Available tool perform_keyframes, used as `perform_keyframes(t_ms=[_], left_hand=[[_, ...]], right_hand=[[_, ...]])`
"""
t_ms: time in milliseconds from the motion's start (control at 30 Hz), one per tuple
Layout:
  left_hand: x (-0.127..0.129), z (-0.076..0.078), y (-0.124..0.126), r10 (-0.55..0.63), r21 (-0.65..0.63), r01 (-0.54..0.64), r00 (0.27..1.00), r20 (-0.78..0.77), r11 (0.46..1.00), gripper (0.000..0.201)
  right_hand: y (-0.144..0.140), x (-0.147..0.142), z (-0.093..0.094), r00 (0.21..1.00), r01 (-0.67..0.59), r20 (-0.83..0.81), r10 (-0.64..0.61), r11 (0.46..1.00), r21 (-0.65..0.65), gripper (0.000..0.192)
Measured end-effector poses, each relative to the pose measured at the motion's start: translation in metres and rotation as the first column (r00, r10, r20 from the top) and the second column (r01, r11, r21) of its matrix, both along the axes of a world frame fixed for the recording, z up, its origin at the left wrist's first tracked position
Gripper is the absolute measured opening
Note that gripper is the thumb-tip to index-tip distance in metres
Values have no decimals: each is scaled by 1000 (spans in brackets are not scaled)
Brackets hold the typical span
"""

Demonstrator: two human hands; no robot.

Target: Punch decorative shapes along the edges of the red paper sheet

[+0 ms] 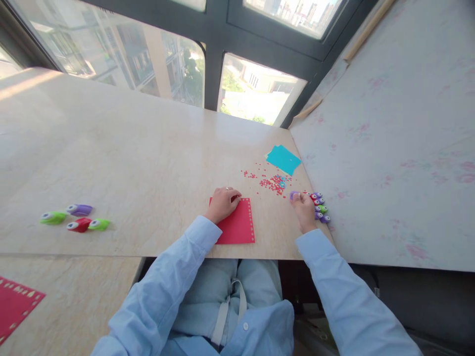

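Right hand [304, 212] first: its thumb and fingertips are pinched together on a purple craft punch [293, 195], just beside the packed cluster of punches [322, 209] near the wall panel. My left hand [223, 204] lies over the upper left part of the red paper sheet [239, 226], fingers curled in at its top edge; whether they grip the paper or only rest on it, I cannot tell. The sheet lies flat at the near edge of the table, with small holes along its right side and some along its top.

As I judge it, handling the punch well calls for a light pinch on its sides, the wrist low, so that I don't knock its crowded neighbours askew. My left palm should bear down gently, enough that the paper doesn't skid and not so hard that it creases along the holed margin, which is probably its weakest part. Red and blue confetti [273, 184] lies loose just beyond my right hand, so a sideways sweep of the cuff could scatter it; a short, lifted path seems safer.
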State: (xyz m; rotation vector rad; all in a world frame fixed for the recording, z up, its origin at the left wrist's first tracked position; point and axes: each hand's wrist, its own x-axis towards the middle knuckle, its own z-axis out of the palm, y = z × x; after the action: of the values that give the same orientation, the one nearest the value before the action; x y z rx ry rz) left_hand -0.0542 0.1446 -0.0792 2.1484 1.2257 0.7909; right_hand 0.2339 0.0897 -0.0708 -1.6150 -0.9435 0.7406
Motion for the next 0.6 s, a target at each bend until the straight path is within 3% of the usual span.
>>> perform_keyframes(t_ms=[100, 267, 433, 600], left_hand=[[0, -1, 0, 10, -11, -10, 998, 56, 1000, 17], [-3, 2, 1, 166, -52, -157, 942, 291, 986, 17], [-12, 6, 7, 487, -320, -370, 709, 510, 872, 25], [-19, 4, 13, 630, -584, -262, 471, 617, 768, 46]], right_hand=[[7, -2, 0, 995, 16, -99, -11, 999, 47, 50], [-25, -34, -3, 960, -87, -265, 85, 996, 5, 56], [-53, -53, -7, 866, -21, -499, 33, 999, 29, 47], [-56, -53, -9, 796, 47, -605, -17, 998, 34, 46]])
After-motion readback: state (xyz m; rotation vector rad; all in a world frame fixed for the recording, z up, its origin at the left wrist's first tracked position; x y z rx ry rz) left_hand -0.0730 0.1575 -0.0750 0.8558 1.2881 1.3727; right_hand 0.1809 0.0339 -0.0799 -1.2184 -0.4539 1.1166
